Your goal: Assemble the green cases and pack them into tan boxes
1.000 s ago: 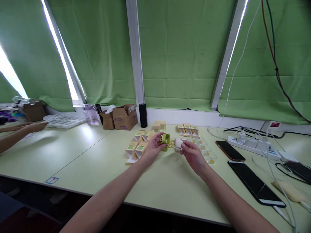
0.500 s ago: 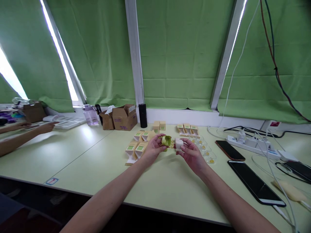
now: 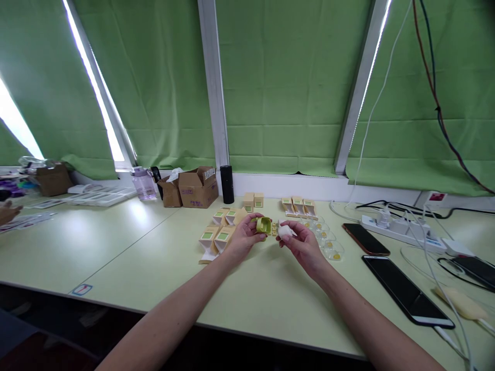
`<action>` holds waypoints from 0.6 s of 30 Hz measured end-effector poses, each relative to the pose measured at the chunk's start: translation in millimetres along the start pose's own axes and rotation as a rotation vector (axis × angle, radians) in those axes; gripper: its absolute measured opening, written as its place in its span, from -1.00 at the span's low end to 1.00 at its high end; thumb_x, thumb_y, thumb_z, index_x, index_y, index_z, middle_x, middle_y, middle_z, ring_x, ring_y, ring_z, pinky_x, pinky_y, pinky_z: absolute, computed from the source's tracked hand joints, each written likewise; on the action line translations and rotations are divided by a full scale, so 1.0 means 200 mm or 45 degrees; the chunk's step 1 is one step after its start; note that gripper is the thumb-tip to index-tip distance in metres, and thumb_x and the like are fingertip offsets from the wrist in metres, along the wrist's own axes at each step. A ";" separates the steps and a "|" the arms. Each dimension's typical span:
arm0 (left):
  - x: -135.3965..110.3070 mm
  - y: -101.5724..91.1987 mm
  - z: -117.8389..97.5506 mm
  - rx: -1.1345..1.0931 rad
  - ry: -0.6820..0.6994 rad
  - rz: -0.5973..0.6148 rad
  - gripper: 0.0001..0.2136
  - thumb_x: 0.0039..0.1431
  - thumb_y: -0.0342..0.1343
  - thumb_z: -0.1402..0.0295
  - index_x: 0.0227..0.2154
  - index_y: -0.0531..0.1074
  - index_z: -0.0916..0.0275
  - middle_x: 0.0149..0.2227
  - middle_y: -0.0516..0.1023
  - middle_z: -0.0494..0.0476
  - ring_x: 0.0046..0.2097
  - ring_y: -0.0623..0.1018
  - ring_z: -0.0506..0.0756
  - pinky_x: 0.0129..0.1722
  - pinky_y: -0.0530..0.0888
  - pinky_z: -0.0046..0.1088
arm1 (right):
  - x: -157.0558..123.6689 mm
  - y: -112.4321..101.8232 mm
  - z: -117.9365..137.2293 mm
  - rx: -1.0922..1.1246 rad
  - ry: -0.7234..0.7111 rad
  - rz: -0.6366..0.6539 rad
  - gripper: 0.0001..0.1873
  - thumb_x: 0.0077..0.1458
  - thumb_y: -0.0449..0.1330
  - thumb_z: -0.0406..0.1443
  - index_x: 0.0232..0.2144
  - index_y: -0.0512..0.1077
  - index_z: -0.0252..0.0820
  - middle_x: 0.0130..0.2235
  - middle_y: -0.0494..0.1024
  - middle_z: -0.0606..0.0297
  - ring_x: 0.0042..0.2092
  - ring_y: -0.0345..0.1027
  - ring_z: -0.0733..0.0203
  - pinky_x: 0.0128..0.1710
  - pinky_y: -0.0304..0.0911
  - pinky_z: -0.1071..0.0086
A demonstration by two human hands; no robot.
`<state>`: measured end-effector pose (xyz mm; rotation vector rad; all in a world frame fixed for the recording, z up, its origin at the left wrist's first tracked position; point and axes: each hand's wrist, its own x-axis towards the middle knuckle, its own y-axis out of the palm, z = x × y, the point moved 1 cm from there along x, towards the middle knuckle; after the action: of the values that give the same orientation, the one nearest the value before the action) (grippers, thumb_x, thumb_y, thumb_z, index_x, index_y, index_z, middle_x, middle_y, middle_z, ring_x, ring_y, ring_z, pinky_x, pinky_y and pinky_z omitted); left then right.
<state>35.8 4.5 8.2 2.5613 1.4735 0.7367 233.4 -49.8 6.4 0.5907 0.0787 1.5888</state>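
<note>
My left hand (image 3: 245, 237) grips a small yellow-green plastic cup (image 3: 264, 225), its hollow side turned to the right. Just across from it, my right hand (image 3: 302, 242) pinches a small white piece (image 3: 286, 231) between thumb and fingers; its exact kind is unclear. The two pieces are apart. Between and behind them lie small yellow pieces (image 3: 274, 229), partly hidden by my hands. Left of my left hand stand several small cardboard boxes (image 3: 207, 242) with green squares. Clear plastic domes with yellow centres (image 3: 334, 251) lie right of my right hand.
More small boxes (image 3: 297, 206) stand at the back. Phones (image 3: 406, 288), a power strip (image 3: 402, 232) and loose cables lie at the right. A carton (image 3: 199, 188), a black cylinder (image 3: 227, 184) and a lilac bottle (image 3: 144, 183) line the back. Another person's hand (image 3: 8, 212) shows far left.
The white piece has turned and tilted in my right hand. The green cup's opening faces me slightly more. At far left, the other person's arms have pulled back.
</note>
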 end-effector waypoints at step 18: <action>0.00 0.02 0.02 0.444 0.081 -0.039 -0.49 -0.02 0.46 0.50 0.04 0.54 0.21 0.02 0.62 0.22 -0.01 0.62 0.15 0.03 0.57 -0.26 | 0.04 -0.03 -0.02 -0.189 0.022 -0.087 -0.35 -0.25 0.65 0.02 -0.18 0.65 -0.23 -0.40 0.62 0.26 -0.45 0.37 0.26 -0.43 0.36 0.33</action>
<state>39.9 2.3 5.8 2.7741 1.7995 0.6078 236.4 -39.5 3.1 0.4538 -0.0058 1.5187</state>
